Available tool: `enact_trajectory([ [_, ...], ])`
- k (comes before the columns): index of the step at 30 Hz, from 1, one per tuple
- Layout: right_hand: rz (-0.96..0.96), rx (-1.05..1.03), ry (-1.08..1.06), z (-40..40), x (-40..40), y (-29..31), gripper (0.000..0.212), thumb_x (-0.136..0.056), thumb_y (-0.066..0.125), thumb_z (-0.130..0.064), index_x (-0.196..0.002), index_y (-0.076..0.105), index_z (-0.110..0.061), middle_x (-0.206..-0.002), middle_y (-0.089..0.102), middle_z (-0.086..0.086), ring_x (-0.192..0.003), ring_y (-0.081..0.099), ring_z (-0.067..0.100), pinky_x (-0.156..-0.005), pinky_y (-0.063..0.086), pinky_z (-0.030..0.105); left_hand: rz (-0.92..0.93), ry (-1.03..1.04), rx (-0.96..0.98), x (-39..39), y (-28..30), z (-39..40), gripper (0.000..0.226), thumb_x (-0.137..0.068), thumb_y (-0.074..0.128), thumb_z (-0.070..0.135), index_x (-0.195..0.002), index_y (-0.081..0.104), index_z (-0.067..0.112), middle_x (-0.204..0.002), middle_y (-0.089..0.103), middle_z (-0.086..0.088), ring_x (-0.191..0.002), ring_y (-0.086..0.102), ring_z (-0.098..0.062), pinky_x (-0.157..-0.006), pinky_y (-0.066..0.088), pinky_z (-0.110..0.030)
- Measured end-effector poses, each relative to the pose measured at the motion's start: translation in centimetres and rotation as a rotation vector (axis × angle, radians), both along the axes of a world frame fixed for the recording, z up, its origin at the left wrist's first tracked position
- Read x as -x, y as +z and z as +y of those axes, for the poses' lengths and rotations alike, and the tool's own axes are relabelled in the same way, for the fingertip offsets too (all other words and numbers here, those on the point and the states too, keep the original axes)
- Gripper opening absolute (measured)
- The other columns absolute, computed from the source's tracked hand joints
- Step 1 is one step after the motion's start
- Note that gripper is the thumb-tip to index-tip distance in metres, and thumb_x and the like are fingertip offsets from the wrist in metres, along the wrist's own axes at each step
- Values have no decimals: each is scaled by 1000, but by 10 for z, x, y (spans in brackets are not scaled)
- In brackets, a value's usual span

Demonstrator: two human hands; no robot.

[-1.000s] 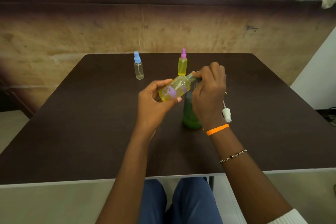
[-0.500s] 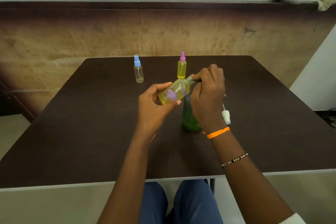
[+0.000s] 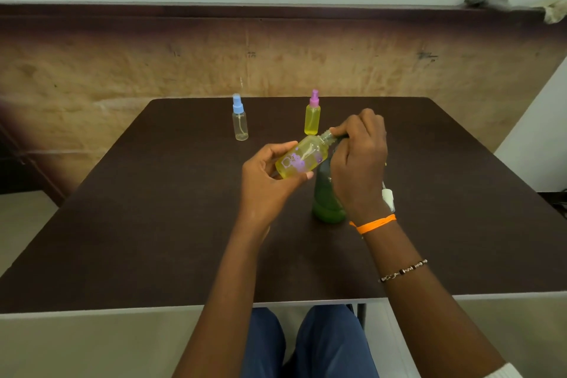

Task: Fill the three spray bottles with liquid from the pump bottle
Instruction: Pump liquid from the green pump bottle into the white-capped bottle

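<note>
Two hands: both raised over the middle of the dark brown desk (image 3: 153, 209).
Left hand (image 3: 267, 175): fingers and thumb curled round the body of a tilted clear spray bottle of yellow liquid with purple print (image 3: 302, 159), its neck pointing up and right.
Right hand (image 3: 357, 159): fingertips pinched at that bottle's neck; what they grip there is hidden.
Green pump bottle (image 3: 326, 202): upright on the desk, just under the right hand, partly hidden.
White sprayer cap (image 3: 388, 198): beside the right wrist.
Spray bottles counted: three; a clear blue-capped one (image 3: 240, 120) and a yellow pink-capped one (image 3: 312, 115) stand apart near the far edge.
Open room: wide bare desk left, right and near.
</note>
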State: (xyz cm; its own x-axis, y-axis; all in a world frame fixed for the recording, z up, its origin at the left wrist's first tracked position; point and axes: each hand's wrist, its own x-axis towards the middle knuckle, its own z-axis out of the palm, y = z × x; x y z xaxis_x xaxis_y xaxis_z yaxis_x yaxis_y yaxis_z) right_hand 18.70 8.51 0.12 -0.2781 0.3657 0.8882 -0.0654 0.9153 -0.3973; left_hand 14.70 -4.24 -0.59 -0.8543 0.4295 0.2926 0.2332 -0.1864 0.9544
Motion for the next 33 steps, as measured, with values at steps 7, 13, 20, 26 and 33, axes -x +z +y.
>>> enact_trajectory([
  [7,56,-37,-50,3,4,-16,20,-78,38,6,-66,54,0,-69,48,18,-69,40,26,-55,41,47,0,18,10,1,-7,3,47,-64,78,-9,-101,64,17,-97,69,7,-90,67,-2,-75,53,-16],
  [13,5,-47,-31,5,1,0,19,-74,38,3,-66,54,-1,-70,49,16,-71,38,22,-60,35,42,17,0,10,1,1,3,48,-66,77,-10,-105,64,12,-98,69,6,-90,67,-1,-72,52,-14],
  [20,67,-33,-30,6,3,-18,22,-79,39,6,-69,58,2,-69,49,18,-69,39,24,-55,41,46,-3,10,17,2,-5,4,48,-64,77,-12,-105,64,12,-97,69,5,-87,67,0,-71,52,-14],
  [26,51,-38,-1,6,1,-7,22,-75,38,5,-66,57,1,-68,48,16,-70,38,22,-59,37,41,9,4,11,1,-2,3,48,-65,77,-11,-107,63,8,-96,68,5,-86,66,0,-73,53,-15],
  [33,83,-18,52,8,0,-12,25,-79,39,6,-69,61,4,-67,47,17,-68,41,26,-55,41,45,1,9,4,2,-4,4,48,-65,76,-12,-106,63,9,-95,68,5,-86,66,1,-73,53,-15],
])
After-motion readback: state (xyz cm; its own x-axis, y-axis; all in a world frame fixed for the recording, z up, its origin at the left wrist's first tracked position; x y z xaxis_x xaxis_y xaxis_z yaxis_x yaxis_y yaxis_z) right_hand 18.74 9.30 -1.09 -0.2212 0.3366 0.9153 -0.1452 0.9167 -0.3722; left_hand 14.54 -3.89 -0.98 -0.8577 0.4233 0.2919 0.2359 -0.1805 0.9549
